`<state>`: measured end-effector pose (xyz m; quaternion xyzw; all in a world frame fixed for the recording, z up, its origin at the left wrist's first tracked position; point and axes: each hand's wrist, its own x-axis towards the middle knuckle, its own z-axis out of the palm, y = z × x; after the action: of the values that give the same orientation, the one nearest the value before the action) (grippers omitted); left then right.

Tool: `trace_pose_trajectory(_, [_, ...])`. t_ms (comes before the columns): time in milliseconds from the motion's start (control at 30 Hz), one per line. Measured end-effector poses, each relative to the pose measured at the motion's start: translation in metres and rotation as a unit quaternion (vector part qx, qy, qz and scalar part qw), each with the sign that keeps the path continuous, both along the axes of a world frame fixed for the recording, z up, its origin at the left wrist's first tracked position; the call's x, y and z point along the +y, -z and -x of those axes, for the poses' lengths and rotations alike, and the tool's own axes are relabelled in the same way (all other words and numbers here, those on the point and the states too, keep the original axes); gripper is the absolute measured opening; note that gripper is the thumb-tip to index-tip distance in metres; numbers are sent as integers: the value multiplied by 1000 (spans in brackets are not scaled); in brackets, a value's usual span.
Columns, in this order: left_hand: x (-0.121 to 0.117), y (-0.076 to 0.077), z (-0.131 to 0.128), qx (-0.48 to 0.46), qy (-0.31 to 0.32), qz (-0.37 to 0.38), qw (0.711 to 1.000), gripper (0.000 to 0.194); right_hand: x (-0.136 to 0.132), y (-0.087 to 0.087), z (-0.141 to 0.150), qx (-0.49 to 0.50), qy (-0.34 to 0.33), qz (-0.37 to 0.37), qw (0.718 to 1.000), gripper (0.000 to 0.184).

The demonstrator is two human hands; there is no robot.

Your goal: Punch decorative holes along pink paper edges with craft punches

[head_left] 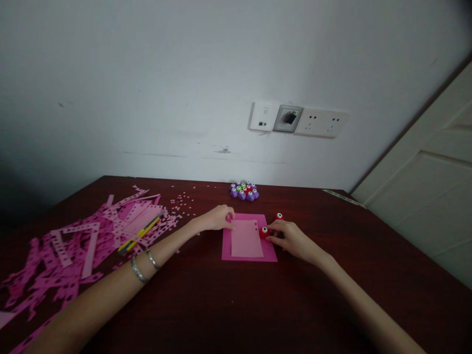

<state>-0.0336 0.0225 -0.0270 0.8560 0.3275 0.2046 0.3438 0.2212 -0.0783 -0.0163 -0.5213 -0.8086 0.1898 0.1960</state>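
A light pink paper sheet (246, 239) lies on a larger, darker pink sheet (250, 256) near the middle of a dark red wooden table (332, 290). My left hand (217, 219) rests at the top left corner of the light sheet, with fingertips on the paper and nothing held. My right hand (285, 236) grips a red craft punch (263, 233) at the right edge of the pink sheets. A second red craft punch (279, 216) stands just beyond my right fingers. Tiny punched holes mark the light sheet's upper right corner.
Punched pink paper strips (73, 255) cover the table's left side, with a yellow and blue pencil (140, 233) on them. Small paper dots (180, 204) are scattered nearby. Several purple, green and red craft punches (243, 191) cluster at the far edge. A wall (147, 83) and door (416, 167) bound the table.
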Motion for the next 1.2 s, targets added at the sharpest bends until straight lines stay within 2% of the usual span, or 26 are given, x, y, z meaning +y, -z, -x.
trace_pose_trajectory(200, [0, -1, 0, 26, -7, -5, 1000, 24, -1, -2, 2, -6, -7, -7, 1000, 23])
trace_pose_trajectory(367, [1, 2, 0, 11, 0, -9, 1000, 25, -2, -2, 5, -11, -15, -7, 1000, 21])
trace_pose_trajectory(700, [4, 3, -2, 107, -4, -36, 994, 31, -3, 0, 11, -7, -14, -16, 1000, 22])
trace_pose_trajectory(967, [0, -1, -3, 119, -7, -27, 993, 33, -5, -2, 16, 16, -18, -24, 999, 21])
trace_pose_trajectory(1133, [2, 1, -2, 120, -4, -21, 993, 33, -3, -1, 14, 14, -3, -17, 1000, 23])
trace_pose_trajectory(1200, [2, 1, -1, 118, -1, -26, 993, 34, -3, -2, 12, 40, 16, 17, 999, 27])
